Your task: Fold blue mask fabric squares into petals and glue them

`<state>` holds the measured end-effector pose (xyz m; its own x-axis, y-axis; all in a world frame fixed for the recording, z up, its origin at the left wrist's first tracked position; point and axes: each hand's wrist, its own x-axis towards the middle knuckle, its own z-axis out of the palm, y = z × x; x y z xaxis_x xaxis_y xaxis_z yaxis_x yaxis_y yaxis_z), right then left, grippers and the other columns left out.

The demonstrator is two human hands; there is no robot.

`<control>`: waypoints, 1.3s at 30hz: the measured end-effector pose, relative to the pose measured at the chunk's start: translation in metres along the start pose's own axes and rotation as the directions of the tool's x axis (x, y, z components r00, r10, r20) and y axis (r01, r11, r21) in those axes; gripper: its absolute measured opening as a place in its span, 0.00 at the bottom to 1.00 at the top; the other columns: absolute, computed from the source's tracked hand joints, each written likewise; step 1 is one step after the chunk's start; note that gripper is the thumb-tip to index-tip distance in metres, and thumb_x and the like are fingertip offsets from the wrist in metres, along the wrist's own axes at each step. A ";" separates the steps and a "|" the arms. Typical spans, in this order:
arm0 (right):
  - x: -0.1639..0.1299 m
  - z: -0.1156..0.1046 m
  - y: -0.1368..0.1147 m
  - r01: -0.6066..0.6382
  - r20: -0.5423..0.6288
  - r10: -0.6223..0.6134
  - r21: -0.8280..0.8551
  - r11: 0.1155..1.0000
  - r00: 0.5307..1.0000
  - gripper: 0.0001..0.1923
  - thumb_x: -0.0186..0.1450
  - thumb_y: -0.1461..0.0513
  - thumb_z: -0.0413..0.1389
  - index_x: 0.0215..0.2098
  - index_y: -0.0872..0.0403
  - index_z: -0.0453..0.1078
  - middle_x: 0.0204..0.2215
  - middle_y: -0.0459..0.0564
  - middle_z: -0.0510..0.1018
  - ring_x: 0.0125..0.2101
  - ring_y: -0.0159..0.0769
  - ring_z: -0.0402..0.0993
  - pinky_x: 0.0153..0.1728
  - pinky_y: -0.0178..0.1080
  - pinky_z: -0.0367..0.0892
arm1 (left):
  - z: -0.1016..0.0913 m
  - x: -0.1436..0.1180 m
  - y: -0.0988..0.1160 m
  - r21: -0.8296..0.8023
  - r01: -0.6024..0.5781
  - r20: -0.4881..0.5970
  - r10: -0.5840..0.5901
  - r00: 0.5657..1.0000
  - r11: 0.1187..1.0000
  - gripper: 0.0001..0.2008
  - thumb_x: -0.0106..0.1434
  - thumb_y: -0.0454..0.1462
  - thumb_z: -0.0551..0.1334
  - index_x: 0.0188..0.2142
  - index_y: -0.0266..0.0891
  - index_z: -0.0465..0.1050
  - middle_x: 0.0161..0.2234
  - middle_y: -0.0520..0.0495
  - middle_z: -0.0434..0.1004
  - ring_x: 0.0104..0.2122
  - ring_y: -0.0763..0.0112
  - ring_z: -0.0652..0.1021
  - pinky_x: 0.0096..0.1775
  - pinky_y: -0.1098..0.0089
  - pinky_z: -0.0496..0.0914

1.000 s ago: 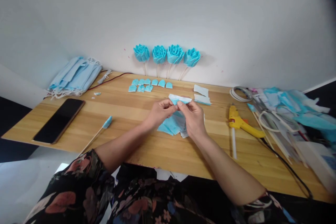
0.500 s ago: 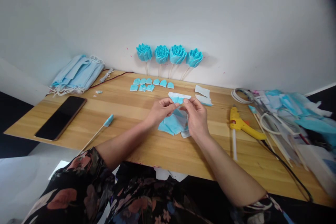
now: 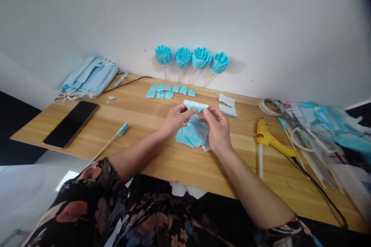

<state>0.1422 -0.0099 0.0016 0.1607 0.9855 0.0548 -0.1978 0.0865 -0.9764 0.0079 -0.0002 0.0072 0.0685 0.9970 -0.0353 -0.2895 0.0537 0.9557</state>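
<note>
Between my two hands stretches a small blue-and-white piece of mask fabric (image 3: 196,105), held above the table. My left hand (image 3: 175,119) pinches its left end, thumb on the near face. At its right end my right hand (image 3: 216,125) pinches it the same way. Just below lies a loose pile of blue fabric pieces (image 3: 191,133), partly hidden by my hands. Beyond them, several cut blue petals (image 3: 168,95) lie in short rows. A stick with a blue wrapped tip (image 3: 122,129) rests left of my left arm.
Several blue fabric roses (image 3: 182,58) on sticks lean at the wall. A stack of masks (image 3: 89,77) and a phone (image 3: 71,124) lie left. White scraps (image 3: 227,110), a yellow glue gun (image 3: 272,141), a tape roll (image 3: 271,107), scissors (image 3: 307,139) and fabric offcuts (image 3: 327,114) are right.
The whole view has shifted slightly. The fabric piece between my hands now looks pulled flatter, with fewer creases. Both hands keep their pinch on it.
</note>
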 end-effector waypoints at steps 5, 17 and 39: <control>0.001 0.001 -0.002 -0.011 -0.022 0.011 0.001 1.000 1.000 0.15 0.54 0.51 0.66 0.32 0.51 0.72 0.30 0.43 0.75 0.30 0.31 0.70 0.32 0.35 0.70 | -0.001 0.002 -0.001 0.001 0.003 0.004 -0.003 1.000 1.000 0.12 0.54 0.41 0.70 0.26 0.36 0.70 0.18 0.56 0.64 0.19 0.80 0.63 0.24 0.74 0.57; -0.001 -0.002 0.003 0.038 0.036 -0.038 0.000 0.999 0.999 0.15 0.61 0.49 0.60 0.34 0.51 0.73 0.34 0.47 0.77 0.36 0.34 0.73 0.33 0.36 0.70 | -0.001 0.001 0.000 -0.019 -0.001 0.032 0.002 0.999 1.000 0.13 0.52 0.42 0.71 0.27 0.36 0.72 0.19 0.55 0.66 0.20 0.81 0.63 0.24 0.74 0.57; 0.004 -0.004 0.000 -0.003 -0.052 0.009 0.114 0.993 0.999 0.22 0.58 0.42 0.60 0.32 0.52 0.74 0.29 0.47 0.76 0.31 0.33 0.72 0.28 0.35 0.67 | -0.004 0.004 -0.002 -0.025 -0.027 0.012 0.027 1.000 0.999 0.15 0.54 0.42 0.70 0.24 0.36 0.68 0.17 0.56 0.64 0.19 0.81 0.63 0.23 0.74 0.57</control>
<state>0.1466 -0.0062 0.0006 0.2085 0.9774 0.0348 -0.3077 0.0994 -0.9463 0.0054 0.0043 0.0036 0.0720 0.9974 -0.0058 -0.3146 0.0282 0.9488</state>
